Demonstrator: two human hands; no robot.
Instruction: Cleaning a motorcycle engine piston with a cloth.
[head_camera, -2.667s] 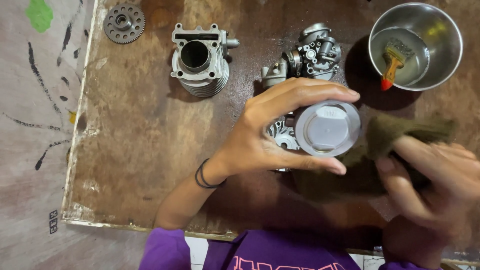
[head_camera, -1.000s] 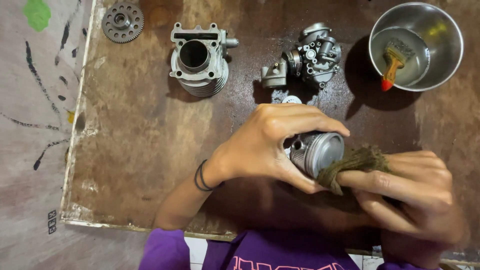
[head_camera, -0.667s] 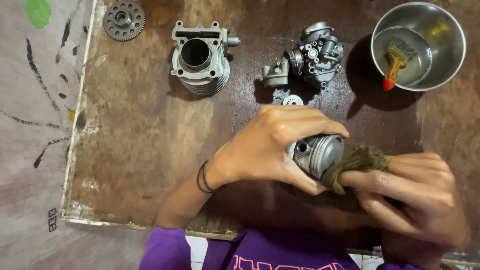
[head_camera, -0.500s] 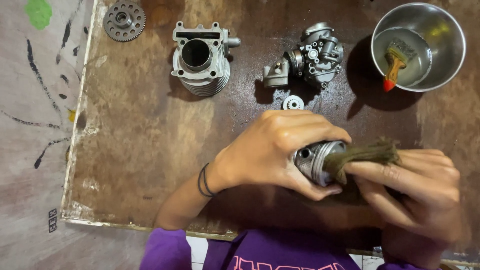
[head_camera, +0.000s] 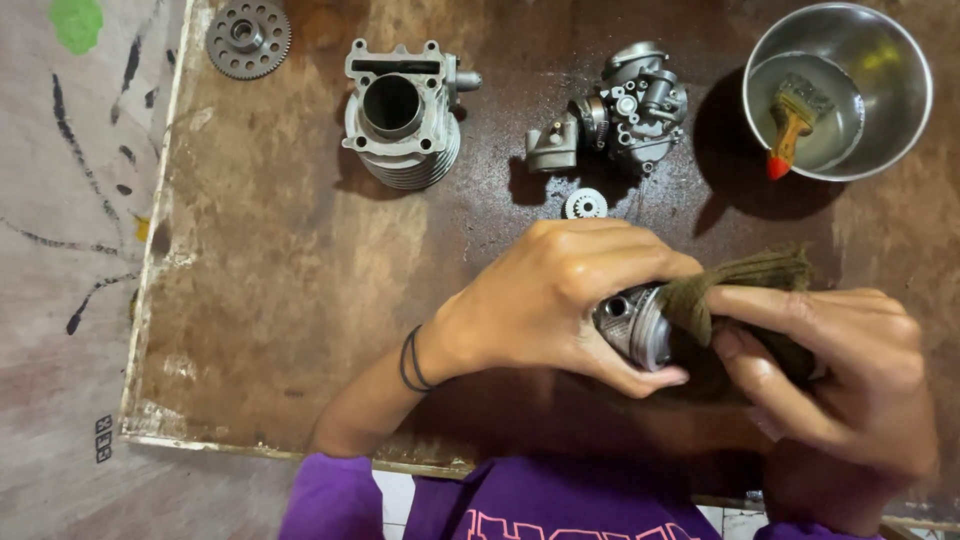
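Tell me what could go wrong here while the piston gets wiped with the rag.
1. The piston is held above the board only by the left hand; if oily, it may slip and drop.
2. The rag in the right hand could snag on the piston's edges.
3. A sweeping elbow might knock the small gear or the steel bowl holding the brush.

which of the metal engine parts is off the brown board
The toothed gear wheel at top left. It lies on the grey surface beside the board, while the finned cylinder block and carburetor rest on it.
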